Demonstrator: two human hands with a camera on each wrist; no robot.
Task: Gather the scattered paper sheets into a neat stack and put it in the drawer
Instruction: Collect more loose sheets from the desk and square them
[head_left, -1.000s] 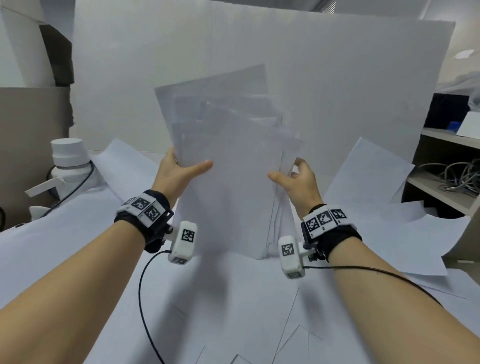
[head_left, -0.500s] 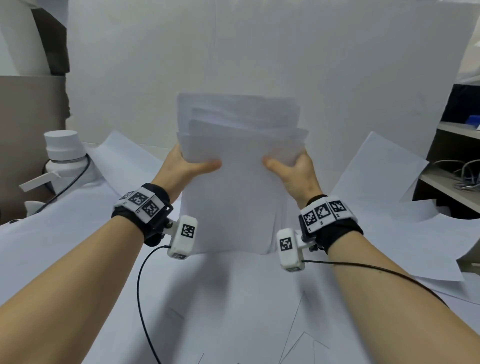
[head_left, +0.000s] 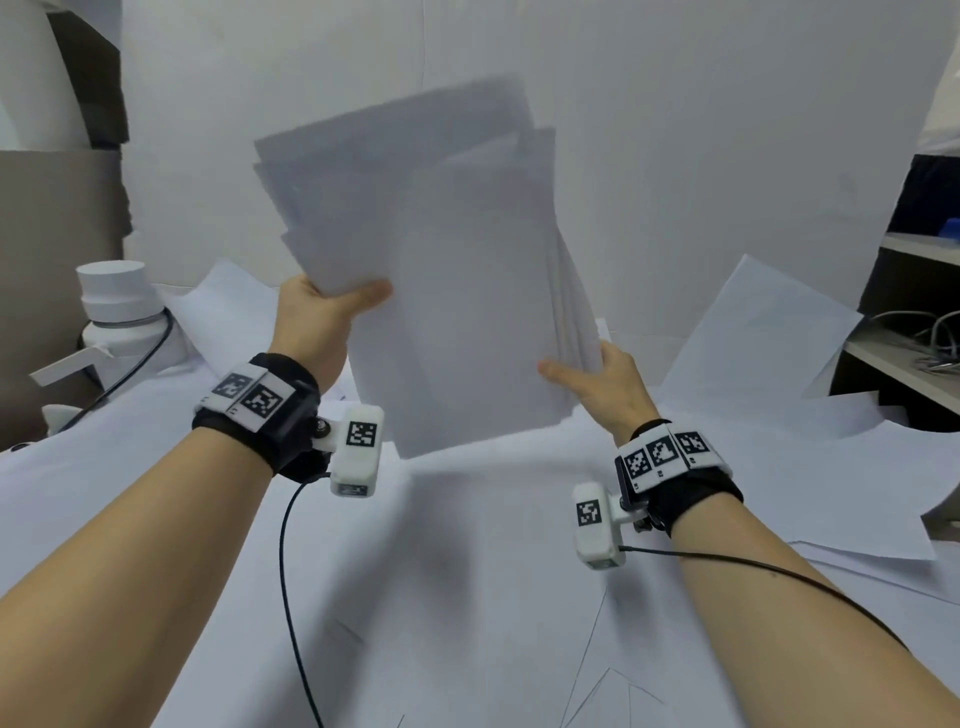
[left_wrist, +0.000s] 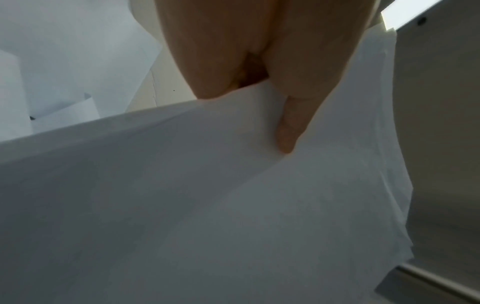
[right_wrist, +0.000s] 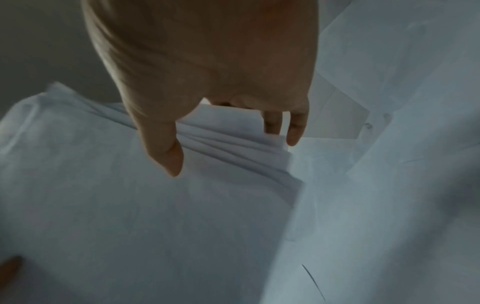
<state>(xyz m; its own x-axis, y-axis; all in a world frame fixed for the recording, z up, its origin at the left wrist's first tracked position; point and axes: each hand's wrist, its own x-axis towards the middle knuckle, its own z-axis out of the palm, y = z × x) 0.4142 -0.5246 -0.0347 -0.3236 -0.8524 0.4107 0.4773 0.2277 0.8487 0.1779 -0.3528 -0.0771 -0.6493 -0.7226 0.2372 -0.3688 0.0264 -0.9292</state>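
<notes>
A loose stack of white paper sheets stands upright and tilted to the left, lifted off the table. Its top edges are fanned and uneven. My left hand grips its left edge high up, thumb across the front sheet. My right hand holds the lower right edge, thumb on the front and fingers behind. In the right wrist view the sheets splay apart at that edge between thumb and fingers. No drawer shows in any view.
More white sheets lie scattered on the paper-covered table, mostly at the right and back left. A white cylindrical device with a black cable stands at the left. A shelf with cables is at the right. A white backboard rises behind.
The stack has been lifted off the table and tilted left. My left hand rose higher along the left edge; my right hand dropped to the lower right edge.
</notes>
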